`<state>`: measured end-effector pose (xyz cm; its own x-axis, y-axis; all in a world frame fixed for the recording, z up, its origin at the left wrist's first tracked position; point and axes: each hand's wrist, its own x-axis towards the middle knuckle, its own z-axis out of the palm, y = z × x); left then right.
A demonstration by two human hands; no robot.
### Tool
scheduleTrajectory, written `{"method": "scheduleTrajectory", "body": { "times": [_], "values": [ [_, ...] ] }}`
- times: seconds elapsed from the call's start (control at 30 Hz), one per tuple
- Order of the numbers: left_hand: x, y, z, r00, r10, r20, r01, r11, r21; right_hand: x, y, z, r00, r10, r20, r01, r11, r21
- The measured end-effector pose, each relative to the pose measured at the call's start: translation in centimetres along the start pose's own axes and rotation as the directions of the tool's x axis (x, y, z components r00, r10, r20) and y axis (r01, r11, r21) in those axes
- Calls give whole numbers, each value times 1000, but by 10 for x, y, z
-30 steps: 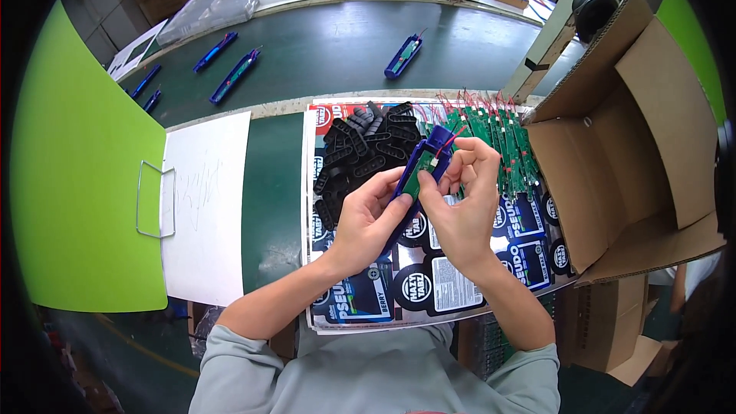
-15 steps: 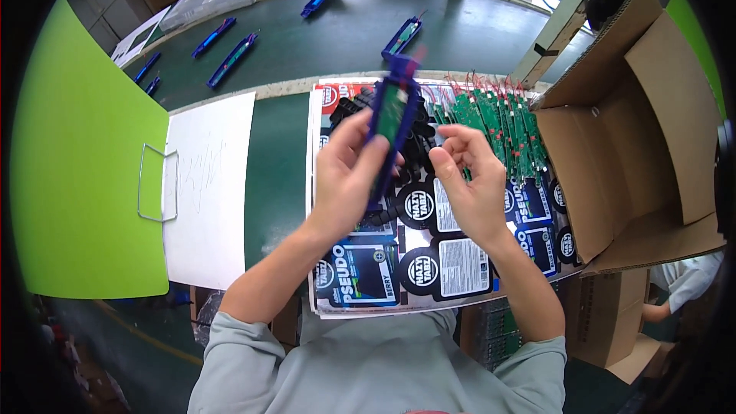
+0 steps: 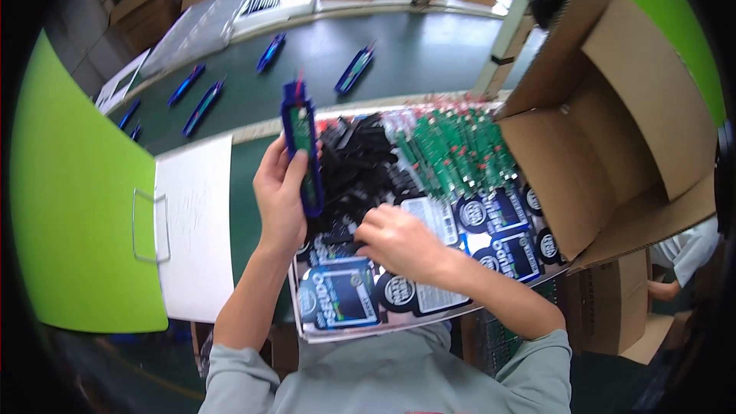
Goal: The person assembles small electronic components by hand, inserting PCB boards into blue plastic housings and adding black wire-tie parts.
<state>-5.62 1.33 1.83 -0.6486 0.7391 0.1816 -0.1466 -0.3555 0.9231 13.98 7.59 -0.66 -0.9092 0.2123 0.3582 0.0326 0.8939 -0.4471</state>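
Upright in my left hand (image 3: 277, 193) is a long blue plastic casing (image 3: 290, 116) with a green circuit board inside and a red wire at its top end. The thumb presses along its face. My right hand (image 3: 405, 244) is at the lower edge of a heap of small black plastic parts (image 3: 354, 159), its fingers pinched together. What lies between those fingertips is hidden. Right of the black heap lies a pile of green circuit boards (image 3: 460, 155) with red wires. Both piles rest on printed sheets (image 3: 337, 330).
Several blue casings (image 3: 355, 69) lie on the green bench (image 3: 429, 50) beyond. An open cardboard box (image 3: 613, 176) stands at the right, a lime-green panel (image 3: 92, 199) at the left beside a white sheet (image 3: 201, 222). Another person's arm (image 3: 665, 288) shows at the far right.
My left hand has moved left with the blue casing. My right hand has dropped to the black heap and its fingers have closed. The other person's hand has left the casing at the back. The view has shifted.
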Motion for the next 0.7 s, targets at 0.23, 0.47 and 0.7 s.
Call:
{"method": "scheduleTrajectory", "body": {
  "times": [0.23,0.47,0.7],
  "values": [
    [1,25,14,986,-123,116,123,992,12,-20,8,3,992,65,-108,-59,997,58],
    [43,18,36,950,-190,246,129,962,242,-27,21,0,949,146,-279,-69,961,269],
    [126,-23,104,899,-254,356,124,929,348,-29,17,-12,865,443,-235,-247,784,570]
  ]
}}
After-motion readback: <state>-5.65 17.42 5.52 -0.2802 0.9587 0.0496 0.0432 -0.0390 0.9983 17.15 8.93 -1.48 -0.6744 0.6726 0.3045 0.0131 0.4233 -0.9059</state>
